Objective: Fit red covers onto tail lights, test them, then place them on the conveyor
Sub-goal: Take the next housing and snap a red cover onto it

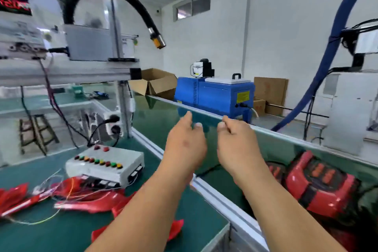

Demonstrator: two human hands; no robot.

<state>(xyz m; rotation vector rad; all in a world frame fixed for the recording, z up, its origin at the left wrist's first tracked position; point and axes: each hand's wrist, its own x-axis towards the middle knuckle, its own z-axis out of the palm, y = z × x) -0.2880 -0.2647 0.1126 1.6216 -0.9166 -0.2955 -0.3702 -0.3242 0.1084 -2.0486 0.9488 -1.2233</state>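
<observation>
Head view: both hands are held out over the green conveyor (161, 120). The left hand (185, 145) and right hand (238, 145) are close together, fingers loosely curled, and hold nothing.

Covered tail lights (321, 182) lie on the belt to the right of the right hand and nearer the person, their long axis running roughly along the belt. That part looks done.

The loose red covers (90, 202) lie on the tabletop (61, 235), down and to the left of the hands, on the near side of the aluminium rail (214, 194). They sit just in front of the button test box (106, 166) among thin wires, with their long axes roughly left to right.

The left hand is the nearer one, so the next pick likely means drawing it back across the rail towards that pile.
</observation>
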